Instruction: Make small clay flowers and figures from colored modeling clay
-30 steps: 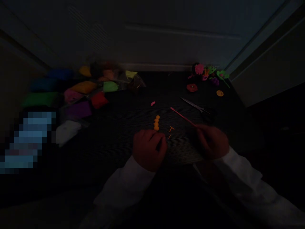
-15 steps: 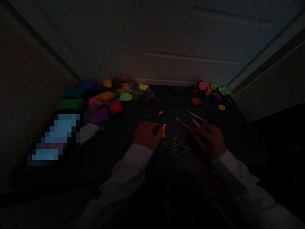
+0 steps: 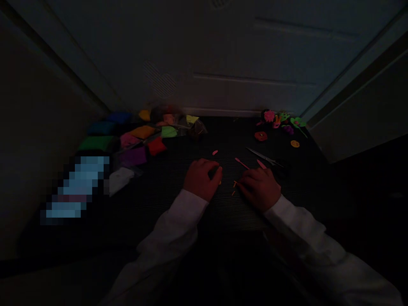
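Note:
In the head view my left hand point(image 3: 202, 179) is curled on the dark table, thumb and fingers closed round a small yellow-orange lumpy clay piece point(image 3: 219, 183). Most of that piece is hidden behind the thumb. My right hand point(image 3: 259, 188) reaches in from the right, its fingertips pinched at a thin orange clay strip point(image 3: 235, 184). A shorter orange bit point(image 3: 233, 193) lies just below it. A pink modelling tool point(image 3: 241, 162) runs partly under the right hand, and a second pink pointed tool point(image 3: 261, 164) sits behind the knuckles.
Scissors point(image 3: 266, 157) lie beyond my right hand. A small pink clay piece point(image 3: 215, 152) is beyond the left. Finished clay shapes, among them a red one point(image 3: 260, 136) and a yellow disc point(image 3: 295, 144), stand back right. Several coloured clay packets point(image 3: 132, 156) and a blurred-out bright rectangle point(image 3: 78, 187) are left.
My right hand has moved left from the pink tools to the orange strips. My left hand has shifted slightly right, its thumb now covering most of the yellow-orange piece.

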Demonstrator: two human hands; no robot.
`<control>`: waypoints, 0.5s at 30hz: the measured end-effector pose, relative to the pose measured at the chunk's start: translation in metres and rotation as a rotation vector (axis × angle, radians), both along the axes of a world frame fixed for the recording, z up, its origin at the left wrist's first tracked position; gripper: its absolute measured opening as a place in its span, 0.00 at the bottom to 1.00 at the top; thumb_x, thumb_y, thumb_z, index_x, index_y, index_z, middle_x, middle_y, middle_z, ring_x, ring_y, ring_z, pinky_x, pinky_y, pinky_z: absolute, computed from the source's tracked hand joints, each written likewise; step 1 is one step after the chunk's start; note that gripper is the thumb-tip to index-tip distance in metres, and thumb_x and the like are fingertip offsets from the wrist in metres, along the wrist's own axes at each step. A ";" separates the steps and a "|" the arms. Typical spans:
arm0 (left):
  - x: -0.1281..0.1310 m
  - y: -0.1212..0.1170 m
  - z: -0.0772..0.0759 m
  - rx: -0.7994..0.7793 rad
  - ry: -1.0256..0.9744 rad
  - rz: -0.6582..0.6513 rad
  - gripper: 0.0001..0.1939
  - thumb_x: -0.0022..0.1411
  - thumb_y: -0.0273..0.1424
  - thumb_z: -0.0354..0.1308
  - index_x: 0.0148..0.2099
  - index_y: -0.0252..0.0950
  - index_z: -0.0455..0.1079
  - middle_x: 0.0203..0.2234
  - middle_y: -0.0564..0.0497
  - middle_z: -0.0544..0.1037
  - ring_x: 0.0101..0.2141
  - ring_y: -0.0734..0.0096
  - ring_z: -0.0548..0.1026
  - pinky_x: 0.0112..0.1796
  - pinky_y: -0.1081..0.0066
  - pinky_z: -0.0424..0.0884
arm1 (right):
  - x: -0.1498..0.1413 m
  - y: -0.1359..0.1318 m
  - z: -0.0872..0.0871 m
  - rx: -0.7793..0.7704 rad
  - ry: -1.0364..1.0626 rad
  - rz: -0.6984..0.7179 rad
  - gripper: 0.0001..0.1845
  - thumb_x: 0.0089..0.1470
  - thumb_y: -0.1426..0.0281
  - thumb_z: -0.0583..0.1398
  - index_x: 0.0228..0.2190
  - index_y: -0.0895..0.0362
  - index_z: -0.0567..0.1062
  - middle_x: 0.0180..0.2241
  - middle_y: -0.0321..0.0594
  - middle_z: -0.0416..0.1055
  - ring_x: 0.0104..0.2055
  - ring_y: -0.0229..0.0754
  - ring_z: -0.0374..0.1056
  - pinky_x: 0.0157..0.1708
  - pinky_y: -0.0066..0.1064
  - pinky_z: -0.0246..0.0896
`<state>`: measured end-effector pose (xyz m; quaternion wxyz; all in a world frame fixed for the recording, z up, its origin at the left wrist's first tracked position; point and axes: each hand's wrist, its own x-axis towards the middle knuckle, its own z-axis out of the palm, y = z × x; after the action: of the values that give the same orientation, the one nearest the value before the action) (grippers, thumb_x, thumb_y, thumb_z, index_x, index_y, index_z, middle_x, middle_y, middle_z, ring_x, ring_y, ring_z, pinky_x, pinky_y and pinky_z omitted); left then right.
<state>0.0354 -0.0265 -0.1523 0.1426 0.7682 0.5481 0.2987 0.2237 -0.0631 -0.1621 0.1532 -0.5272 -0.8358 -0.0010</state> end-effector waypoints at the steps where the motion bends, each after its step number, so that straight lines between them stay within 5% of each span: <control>1: 0.001 -0.001 0.001 0.001 -0.019 -0.010 0.11 0.54 0.34 0.50 0.36 0.34 0.70 0.32 0.48 0.73 0.35 0.68 0.69 0.39 0.65 0.64 | 0.000 0.000 0.000 0.005 0.009 -0.004 0.10 0.50 0.66 0.53 0.31 0.54 0.73 0.34 0.40 0.70 0.37 0.41 0.61 0.37 0.37 0.47; 10: 0.003 -0.010 0.018 -0.267 -0.343 -0.178 0.09 0.53 0.34 0.52 0.35 0.38 0.71 0.31 0.52 0.74 0.31 0.75 0.71 0.33 0.72 0.68 | -0.003 -0.001 0.027 0.171 0.168 -0.038 0.09 0.49 0.67 0.54 0.31 0.54 0.72 0.34 0.39 0.70 0.38 0.40 0.63 0.39 0.36 0.50; 15: 0.005 -0.011 0.018 -0.189 -0.259 -0.187 0.13 0.50 0.34 0.56 0.39 0.39 0.70 0.36 0.50 0.72 0.36 0.72 0.70 0.37 0.69 0.67 | -0.007 0.000 0.029 0.197 0.195 -0.035 0.08 0.48 0.67 0.55 0.31 0.55 0.72 0.33 0.40 0.70 0.37 0.40 0.63 0.37 0.35 0.51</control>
<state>0.0404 -0.0375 -0.1340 0.3109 0.7538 0.4772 0.3278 0.2172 -0.0633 -0.1329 0.2845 -0.5217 -0.8036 -0.0345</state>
